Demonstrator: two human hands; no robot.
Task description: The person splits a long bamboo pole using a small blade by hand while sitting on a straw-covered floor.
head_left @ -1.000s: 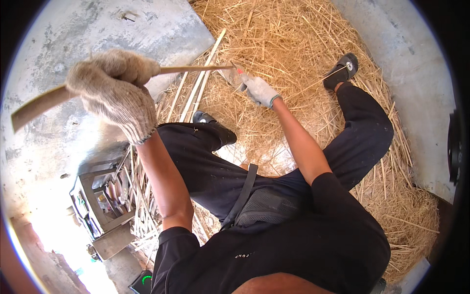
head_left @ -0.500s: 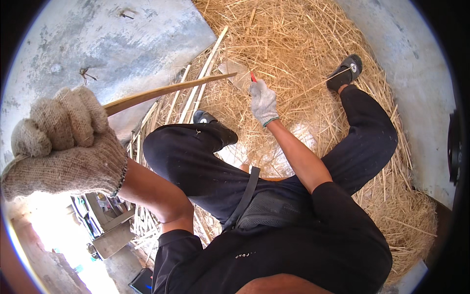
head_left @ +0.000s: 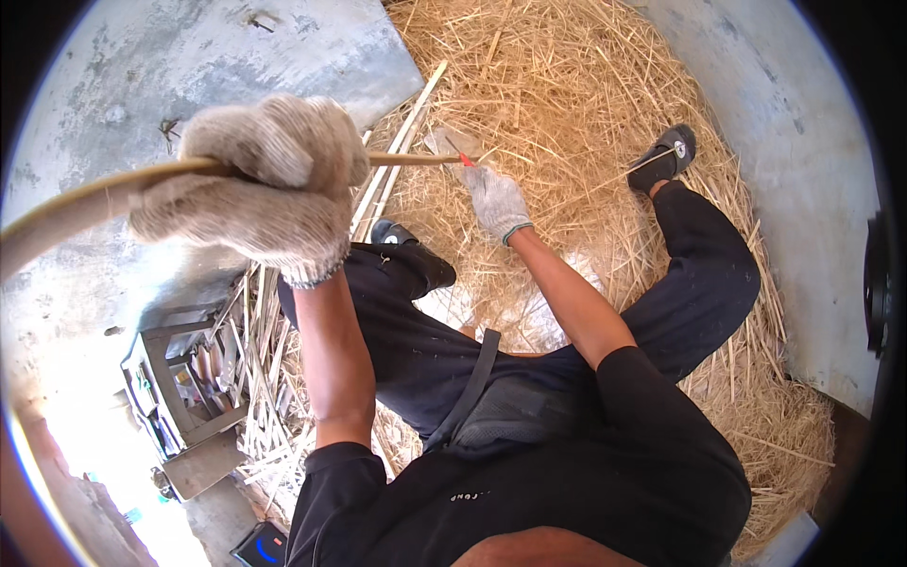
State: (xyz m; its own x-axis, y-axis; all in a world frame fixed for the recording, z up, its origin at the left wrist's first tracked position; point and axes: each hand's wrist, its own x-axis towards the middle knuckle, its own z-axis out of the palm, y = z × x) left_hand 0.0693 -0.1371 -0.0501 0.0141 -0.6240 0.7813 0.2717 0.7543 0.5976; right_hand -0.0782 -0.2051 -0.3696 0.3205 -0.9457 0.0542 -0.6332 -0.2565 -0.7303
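Observation:
Gloved in worn grey-white knit, my left hand [head_left: 274, 184] is closed around a long bamboo strip [head_left: 104, 194]. The strip bends down out of view at the left, and its other end runs right, toward my other hand. My right hand [head_left: 496, 200], also in a knit glove, is closed on a small knife with a red handle [head_left: 466, 160]. Its thin dark blade points up and left, beside the strip's far end. Whether blade and strip touch I cannot tell.
Straw-like shavings [head_left: 567, 85] cover the floor ahead and around my sandalled feet. Several pale strips [head_left: 406, 142] lean near the grey wall panel [head_left: 312, 57]. At lower left stand a wooden rack [head_left: 184, 387] and a dark device [head_left: 260, 545]. A curved grey wall [head_left: 803, 170] borders the right.
My left hand has moved right and toward the middle along with the bamboo strip, which now reaches out at the left too. My right hand has shifted slightly left and down, and the blade now shows.

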